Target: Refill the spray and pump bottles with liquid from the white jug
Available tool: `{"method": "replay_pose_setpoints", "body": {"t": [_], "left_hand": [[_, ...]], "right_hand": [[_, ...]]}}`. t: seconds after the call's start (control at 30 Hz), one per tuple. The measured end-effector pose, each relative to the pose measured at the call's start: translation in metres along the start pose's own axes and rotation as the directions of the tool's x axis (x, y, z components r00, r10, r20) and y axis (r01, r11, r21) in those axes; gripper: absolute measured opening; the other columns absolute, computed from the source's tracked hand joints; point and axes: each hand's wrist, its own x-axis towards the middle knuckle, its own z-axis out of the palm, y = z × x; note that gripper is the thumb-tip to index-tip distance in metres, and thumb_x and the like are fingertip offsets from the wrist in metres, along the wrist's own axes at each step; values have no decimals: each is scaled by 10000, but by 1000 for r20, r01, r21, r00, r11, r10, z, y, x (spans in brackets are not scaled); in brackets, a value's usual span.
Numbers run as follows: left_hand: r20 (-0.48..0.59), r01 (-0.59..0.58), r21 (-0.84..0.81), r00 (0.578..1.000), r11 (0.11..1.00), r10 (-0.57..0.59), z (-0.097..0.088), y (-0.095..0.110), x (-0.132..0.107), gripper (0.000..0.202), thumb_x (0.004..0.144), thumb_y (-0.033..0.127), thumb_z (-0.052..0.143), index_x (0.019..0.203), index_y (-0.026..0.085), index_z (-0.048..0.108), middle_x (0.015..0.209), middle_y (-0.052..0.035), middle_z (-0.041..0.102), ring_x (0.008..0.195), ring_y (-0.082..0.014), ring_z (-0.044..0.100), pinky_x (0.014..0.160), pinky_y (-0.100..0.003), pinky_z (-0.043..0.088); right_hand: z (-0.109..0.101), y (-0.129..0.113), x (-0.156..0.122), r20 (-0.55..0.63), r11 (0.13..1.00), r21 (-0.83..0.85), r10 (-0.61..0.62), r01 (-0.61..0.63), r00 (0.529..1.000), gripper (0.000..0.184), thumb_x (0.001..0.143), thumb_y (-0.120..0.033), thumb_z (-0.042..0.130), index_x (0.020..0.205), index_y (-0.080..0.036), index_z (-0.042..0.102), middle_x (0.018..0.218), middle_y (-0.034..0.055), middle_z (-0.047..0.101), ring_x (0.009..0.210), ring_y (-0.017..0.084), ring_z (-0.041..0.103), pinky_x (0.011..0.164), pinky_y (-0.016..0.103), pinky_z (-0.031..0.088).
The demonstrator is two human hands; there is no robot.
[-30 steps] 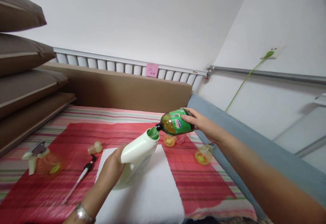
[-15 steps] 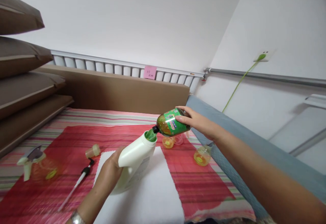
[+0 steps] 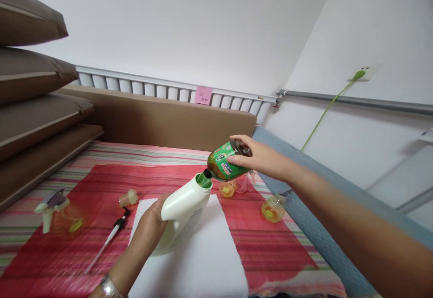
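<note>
My left hand [image 3: 152, 221] grips a white plastic jug [image 3: 184, 212] by its handle, holding it tilted over a white cloth [image 3: 206, 262]. Its uncapped mouth shows a green inside. In my right hand [image 3: 253, 155] is a tipped bottle [image 3: 228, 160] with a green label, my fingers wrapped round its base end. The bottle's black neck rests at or just inside the jug's mouth, and green liquid shows there. Left of the cloth lie a black-and-white pump dispenser [image 3: 117, 225] and a small beige-capped cup [image 3: 128, 197].
A spray bottle [image 3: 62, 212] lies at the left on the red sheet [image 3: 274, 253]. Small containers of yellow liquid [image 3: 226, 188] stand behind the bottle, and another clear bottle [image 3: 273, 207] is at right. Brown cushions [image 3: 37, 108] are stacked left; a blue padded panel [image 3: 314, 198] runs along the right.
The whole view has shifted slightly, so things appear a little further right. Both hands keep their holds, and the bottle tips somewhat more steeply into the jug's mouth.
</note>
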Motion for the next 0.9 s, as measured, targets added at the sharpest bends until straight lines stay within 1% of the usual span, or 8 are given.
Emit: {"method": "replay_pose_setpoints", "body": {"t": [0.1,0.2,0.33,0.5,0.7,0.9], "left_hand": [[-21,-16,-15,1000,1000,16,-1,1,0,453,751,143,479,1195,217,528,1150,-66,660,1043,-216,624,865,-293,480],[-36,-23,-27,999,999,22,-1,-2,-1,447,751,144,479,1190,206,535,1151,-68,659,1045,-220,622,861,-295,485],[-46,-36,-63,998,997,33,-2,-12,-4,423,766,171,494,1187,192,536,1148,-80,657,1073,-234,604,878,-316,485],[-40,-26,-120,999,992,21,-4,-21,-9,448,754,149,494,1200,183,519,1158,-96,643,1091,-237,589,930,-360,460],[-43,-23,-176,999,984,16,-7,-21,-11,422,758,151,514,1178,192,535,1142,-90,650,1100,-249,583,907,-367,471],[-78,-57,-193,996,980,43,-12,-17,-14,438,758,97,513,1183,202,548,1117,-72,658,990,-220,621,887,-355,472]], "right_hand": [[1,-10,1,1,989,-133,-64,64,998,689,606,-579,725,1214,-317,535,1109,65,637,974,336,592,860,478,458],[4,-22,0,33,960,-246,-131,135,991,691,627,-583,702,1239,-319,522,1125,62,626,976,337,590,859,470,453],[11,-36,-2,76,927,-302,-211,224,975,722,616,-579,708,1266,-344,503,1148,55,605,1017,340,569,905,472,426],[20,-44,1,116,891,-338,-281,304,953,758,634,-600,685,1311,-352,453,1190,55,577,1070,337,543,944,470,407],[25,-52,3,161,847,-419,-286,328,945,746,686,-610,627,1338,-321,408,1242,73,551,1107,323,529,955,476,409],[28,-67,-2,183,819,-474,-268,323,946,694,755,-562,560,1353,-266,366,1320,85,506,1141,286,518,959,441,422]]}}
